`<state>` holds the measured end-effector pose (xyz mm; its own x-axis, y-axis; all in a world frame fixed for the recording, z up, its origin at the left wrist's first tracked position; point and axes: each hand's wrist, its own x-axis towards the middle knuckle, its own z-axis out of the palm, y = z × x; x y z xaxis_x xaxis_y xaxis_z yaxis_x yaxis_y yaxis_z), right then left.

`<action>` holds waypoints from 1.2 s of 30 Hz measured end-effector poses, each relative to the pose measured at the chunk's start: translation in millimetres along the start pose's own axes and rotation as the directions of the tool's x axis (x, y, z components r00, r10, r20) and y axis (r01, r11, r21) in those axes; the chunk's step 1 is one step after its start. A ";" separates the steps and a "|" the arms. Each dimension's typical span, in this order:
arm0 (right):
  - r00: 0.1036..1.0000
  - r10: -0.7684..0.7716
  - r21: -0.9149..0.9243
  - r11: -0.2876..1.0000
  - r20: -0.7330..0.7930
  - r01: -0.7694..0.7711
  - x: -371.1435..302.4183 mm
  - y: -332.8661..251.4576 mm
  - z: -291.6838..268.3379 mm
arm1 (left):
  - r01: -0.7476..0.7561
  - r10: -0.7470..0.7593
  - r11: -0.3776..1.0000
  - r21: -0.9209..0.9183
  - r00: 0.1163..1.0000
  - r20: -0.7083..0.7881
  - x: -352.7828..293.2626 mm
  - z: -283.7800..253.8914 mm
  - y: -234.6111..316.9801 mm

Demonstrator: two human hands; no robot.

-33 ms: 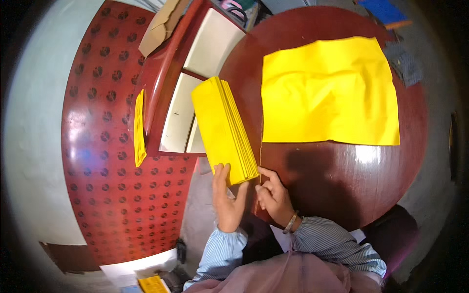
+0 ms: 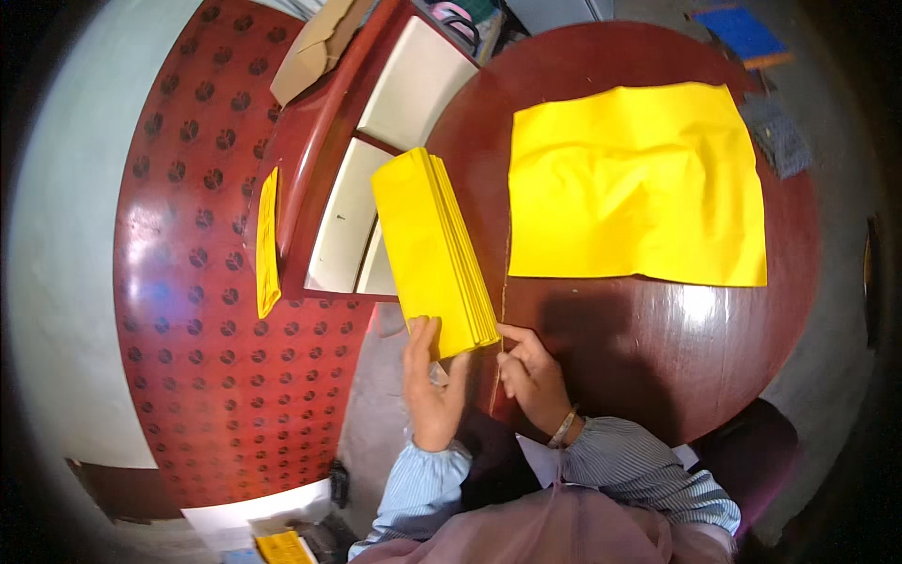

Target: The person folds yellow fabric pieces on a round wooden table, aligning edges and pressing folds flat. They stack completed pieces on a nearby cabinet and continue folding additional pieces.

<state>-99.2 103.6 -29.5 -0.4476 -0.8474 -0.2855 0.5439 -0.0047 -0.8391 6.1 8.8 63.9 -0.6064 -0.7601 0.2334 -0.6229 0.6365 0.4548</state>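
Note:
A thick stack of folded yellow sheets [image 2: 418, 240] lies slantwise across the left rim of the round red table, its layered edges facing right. My left hand [image 2: 432, 390] holds its near left corner, with the fingers on the left side and the thumb apart at the near end. Against the near right corner rests the outstretched index finger of my right hand [image 2: 536, 376]; its other fingers are bent in and hold nothing that I can see. A large creased yellow sheet [image 2: 639, 188] is spread flat on the table to the right.
The round table [image 2: 714, 367] has a raised seam near its left side. To the left stands a red cabinet with open white compartments [image 2: 404, 89]. A narrow folded yellow piece [image 2: 268, 244] lies beside it on a red patterned surface [image 2: 188, 310]. Brown cardboard [image 2: 315, 52] sits farther back.
The view has shifted very slightly. My hands and the yellow stack keep nearly the same places relative to each other.

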 end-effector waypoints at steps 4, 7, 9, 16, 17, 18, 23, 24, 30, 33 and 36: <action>0.965 -0.256 -0.179 0.954 -0.061 0.241 15.6 -19.0 -21.7 | -0.072 0.070 0.997 -0.039 0.997 -0.046 22.4 -37.9 -28.4; 0.945 -0.313 -0.418 0.873 -0.091 0.249 28.7 -43.7 -24.0 | -0.079 0.079 0.987 -0.140 0.997 -0.008 42.5 -52.0 -47.2; 0.922 -0.387 -0.476 0.810 0.005 0.342 38.4 -63.1 -21.3 | -0.198 0.209 0.970 -0.144 0.976 0.066 58.9 -49.8 -59.2; 0.693 -0.490 -0.693 0.223 0.528 0.686 156.0 -122.5 28.7 | -0.572 0.594 0.802 -0.175 0.726 0.347 82.5 -23.9 -76.9; 0.671 -0.415 -0.700 0.106 0.615 0.706 180.0 -125.9 40.7 | -0.571 0.599 0.798 -0.194 0.710 0.371 84.1 -22.5 -79.8; 0.616 -0.352 -0.664 -0.023 0.705 0.747 204.0 -128.2 52.4 | -0.586 0.619 0.782 -0.210 0.696 0.364 85.2 -20.8 -82.6; 0.646 0.001 -0.584 -0.428 0.763 0.690 293.9 -120.8 92.1 | -0.674 0.683 0.721 -0.162 0.652 0.328 79.6 -3.3 -95.9; 0.624 -0.016 -0.573 -0.415 0.781 0.707 302.0 -116.8 90.9 | -0.668 0.681 0.725 -0.168 0.657 0.323 78.1 1.1 -99.3; 0.654 -0.001 -0.611 -0.359 0.756 0.706 330.3 -89.0 75.2 | -0.595 0.650 0.758 -0.268 0.725 0.228 68.7 24.4 -112.4; 0.661 -0.028 -0.633 -0.325 0.750 0.703 333.3 -80.2 73.7 | -0.580 0.640 0.761 -0.291 0.744 0.190 67.8 26.0 -115.5; 0.662 -0.008 -0.624 -0.343 0.749 0.702 331.4 -84.3 76.2 | -0.575 0.635 0.770 -0.277 0.735 0.239 68.8 21.7 -114.1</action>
<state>-239.2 -217.3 -18.1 0.2311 -0.9588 0.1650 -0.9438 -0.2621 -0.2012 24.8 -113.3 9.4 -0.9591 -0.1229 0.2550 0.0065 0.8910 0.4539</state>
